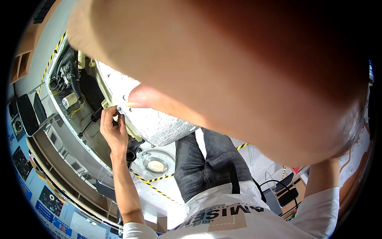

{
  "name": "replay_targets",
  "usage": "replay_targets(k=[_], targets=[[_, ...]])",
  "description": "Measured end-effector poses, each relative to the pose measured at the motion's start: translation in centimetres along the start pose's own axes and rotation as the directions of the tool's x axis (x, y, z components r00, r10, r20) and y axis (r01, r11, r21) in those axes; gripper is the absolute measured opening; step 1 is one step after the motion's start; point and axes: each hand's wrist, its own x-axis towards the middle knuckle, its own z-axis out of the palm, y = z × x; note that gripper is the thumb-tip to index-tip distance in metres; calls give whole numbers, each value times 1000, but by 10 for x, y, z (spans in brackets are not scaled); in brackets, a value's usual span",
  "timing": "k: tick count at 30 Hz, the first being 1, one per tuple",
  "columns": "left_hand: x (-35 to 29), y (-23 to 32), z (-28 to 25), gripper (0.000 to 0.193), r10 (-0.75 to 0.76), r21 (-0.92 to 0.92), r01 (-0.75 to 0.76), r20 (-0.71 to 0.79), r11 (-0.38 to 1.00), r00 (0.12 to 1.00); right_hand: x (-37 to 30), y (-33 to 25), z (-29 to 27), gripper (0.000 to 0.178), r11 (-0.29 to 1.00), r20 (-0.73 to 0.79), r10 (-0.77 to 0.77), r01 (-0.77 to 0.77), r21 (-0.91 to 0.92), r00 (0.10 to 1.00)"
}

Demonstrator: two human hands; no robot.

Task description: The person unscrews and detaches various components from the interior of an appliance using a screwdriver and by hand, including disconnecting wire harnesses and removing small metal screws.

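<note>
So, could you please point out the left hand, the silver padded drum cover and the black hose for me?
left hand [112, 129]: head view, on the back of the hand.
silver padded drum cover [159, 121]: head view, on its quilted foil face.
black hose [75, 85]: head view, midway along its length.

The scene is brightly and evenly lit, seemingly from overhead indoor light, and the silver insulated drum [159, 119] and pale floor [159, 199] come close to washing out. A huge, soft, out-of-focus shape, probably the person's raised right arm [238, 71] very near the lens, fills the upper right, going reddish and dark toward its far edge. The fisheye bends straight edges hard near the black circular rim, while the left hand [113, 129] stays fairly sharp.
</note>
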Motion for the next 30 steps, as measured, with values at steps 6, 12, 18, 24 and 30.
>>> replay_targets(k=[6, 12, 18, 24, 30], targets=[[1, 0, -1, 29, 3, 21, -3, 10, 1000, 1000, -9, 3, -5, 26, 1000, -9, 12, -12, -2, 1000], [5, 2, -8, 30, -19, -14, 20, 82, 1000, 996, -23, 10, -21, 26, 999, -1, 43, -43, 2, 999], [5, 4, -9, 27, -31, 41, 28, 90, 999, 995, -34, 13, -27, 25, 998, 5, 62, -62, 17, 998], [7, 6, -10, 28, 128, 72, -131, 44, 989, 991, -40, 12, -29, 25, 997, 3, 70, -70, 26, 998], [4, 5, -9, 28, 33, 48, -35, 49, 998, 998, -42, 11, -31, 24, 997, 4, 71, -71, 29, 997]])
